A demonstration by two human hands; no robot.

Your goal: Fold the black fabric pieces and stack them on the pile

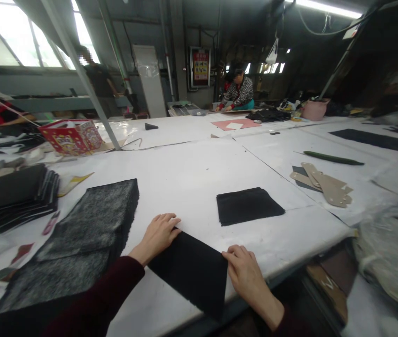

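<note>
A black piece of fabric (193,271) lies at the front edge of the white table, its near corner reaching over the edge. My left hand (158,236) holds its far left corner, thumb and fingers closed on the edge. My right hand (246,270) pinches the right corner between thumb and fingers. Beyond it lies a small stack of black fabric pieces (249,206), touched by neither hand. To the left of my left hand is a long pile of dark grey, fuzzy-faced fabric (79,234), partly hidden by my left sleeve.
Dark folded stacks (16,192), pink-handled snips (50,223) and a red patterned box (70,137) are on the left. Beige templates (325,182) and a green cucumber-like object (334,158) lie right. A metal pole (83,75) rises from the table. A co-worker (239,91) bends over the far side.
</note>
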